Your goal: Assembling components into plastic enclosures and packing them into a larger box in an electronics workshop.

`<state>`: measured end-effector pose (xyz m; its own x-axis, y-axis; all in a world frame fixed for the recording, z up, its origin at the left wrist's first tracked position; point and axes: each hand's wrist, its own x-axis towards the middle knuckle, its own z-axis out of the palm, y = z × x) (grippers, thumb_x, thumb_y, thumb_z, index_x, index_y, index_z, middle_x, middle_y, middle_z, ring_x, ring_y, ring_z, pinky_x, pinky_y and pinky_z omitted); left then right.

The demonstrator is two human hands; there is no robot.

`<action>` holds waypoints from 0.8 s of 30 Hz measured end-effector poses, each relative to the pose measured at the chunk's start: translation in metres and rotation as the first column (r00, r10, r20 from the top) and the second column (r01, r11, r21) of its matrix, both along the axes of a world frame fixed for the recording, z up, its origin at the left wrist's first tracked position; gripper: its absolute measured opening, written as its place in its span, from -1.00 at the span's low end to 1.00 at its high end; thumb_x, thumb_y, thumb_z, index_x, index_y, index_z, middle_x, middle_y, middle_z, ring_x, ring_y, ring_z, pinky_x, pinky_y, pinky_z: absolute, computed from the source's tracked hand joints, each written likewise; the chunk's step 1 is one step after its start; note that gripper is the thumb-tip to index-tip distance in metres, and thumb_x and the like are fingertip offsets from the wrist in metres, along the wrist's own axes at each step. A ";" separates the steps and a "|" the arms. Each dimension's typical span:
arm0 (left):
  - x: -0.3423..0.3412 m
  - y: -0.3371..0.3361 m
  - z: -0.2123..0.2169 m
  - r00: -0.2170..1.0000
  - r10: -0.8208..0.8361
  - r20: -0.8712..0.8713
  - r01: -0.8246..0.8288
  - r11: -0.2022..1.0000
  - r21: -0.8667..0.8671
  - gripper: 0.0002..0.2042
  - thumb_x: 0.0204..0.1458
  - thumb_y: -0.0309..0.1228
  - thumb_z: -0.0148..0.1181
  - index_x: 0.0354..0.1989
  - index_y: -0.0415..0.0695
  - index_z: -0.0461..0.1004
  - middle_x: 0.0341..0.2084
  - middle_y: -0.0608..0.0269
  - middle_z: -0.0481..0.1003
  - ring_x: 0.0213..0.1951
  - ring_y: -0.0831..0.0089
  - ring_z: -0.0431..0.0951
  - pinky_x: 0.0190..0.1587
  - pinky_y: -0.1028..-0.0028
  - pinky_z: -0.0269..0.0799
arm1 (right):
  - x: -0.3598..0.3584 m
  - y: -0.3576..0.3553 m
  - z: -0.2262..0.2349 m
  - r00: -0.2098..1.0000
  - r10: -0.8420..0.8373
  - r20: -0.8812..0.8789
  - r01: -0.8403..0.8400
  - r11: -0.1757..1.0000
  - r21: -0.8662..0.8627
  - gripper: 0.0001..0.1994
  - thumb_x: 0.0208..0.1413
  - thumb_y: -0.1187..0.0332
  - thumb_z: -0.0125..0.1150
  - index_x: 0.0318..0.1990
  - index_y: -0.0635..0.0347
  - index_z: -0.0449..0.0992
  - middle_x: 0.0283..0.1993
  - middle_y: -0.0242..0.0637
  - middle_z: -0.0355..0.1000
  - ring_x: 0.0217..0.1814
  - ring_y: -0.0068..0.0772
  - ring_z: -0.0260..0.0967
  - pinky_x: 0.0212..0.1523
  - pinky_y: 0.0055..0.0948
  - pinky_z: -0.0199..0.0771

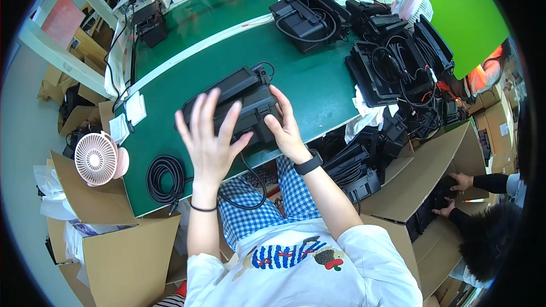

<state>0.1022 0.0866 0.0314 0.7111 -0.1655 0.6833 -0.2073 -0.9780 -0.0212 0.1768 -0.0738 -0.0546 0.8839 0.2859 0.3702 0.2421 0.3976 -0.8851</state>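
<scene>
A black plastic case (242, 84) with a long raised lid part lies tilted on the green table in front of me. My right hand (289, 133) grips its right end, thumb on the near side and fingers along the far side. Over its left part, my left hand (211, 143) has its fingers spread, slightly blurred; whether they touch the case I cannot tell. A short black cable loops out at the case's far right corner. Left of my left wrist rests a coiled black cable (165, 179), and another black cable (250, 206) hangs over my lap.
Similar black cases (304, 20) and cable bundles (392, 57) crowd the table's right side. A pink fan (95, 159) stands at the left, beside white papers (135, 108). Open cardboard boxes (128, 256) flank me. At right, another person's hands (455, 185) reach into a box (409, 193).
</scene>
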 end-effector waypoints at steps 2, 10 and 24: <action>0.013 0.002 0.007 0.996 -0.077 0.051 0.077 0.997 -0.001 -0.32 -0.21 -0.18 0.44 0.20 0.19 0.36 0.18 0.14 0.34 0.16 0.10 0.34 0.21 -0.03 0.16 | 0.000 0.001 -0.001 1.000 0.012 -0.003 -0.012 1.000 0.011 -0.36 0.22 0.21 0.16 0.39 0.15 0.08 0.47 -0.11 -0.05 0.46 -0.20 0.01 0.40 -0.30 0.02; 0.012 0.010 0.000 0.975 -0.160 0.157 0.147 0.985 0.091 -0.44 -0.23 -0.17 0.47 0.04 0.08 0.47 0.09 0.16 0.44 0.06 0.12 0.44 0.03 0.15 0.35 | -0.003 -0.001 -0.008 0.997 -0.077 0.022 0.075 0.996 0.056 -0.43 0.23 0.20 0.16 0.33 0.17 0.17 0.46 -0.10 0.00 0.42 -0.20 0.10 0.36 -0.29 0.12; -0.091 0.009 -0.035 0.876 -0.033 0.481 0.242 0.892 -0.381 -0.53 0.05 -0.38 0.27 0.14 -0.13 0.29 0.05 0.02 0.35 0.01 0.11 0.44 0.03 0.19 0.40 | -0.007 -0.023 0.022 0.942 -0.049 -0.331 0.108 0.981 0.161 -0.79 0.34 0.32 0.04 0.02 0.16 0.47 -0.01 -0.50 0.45 -0.10 -0.73 0.29 0.02 -0.65 0.28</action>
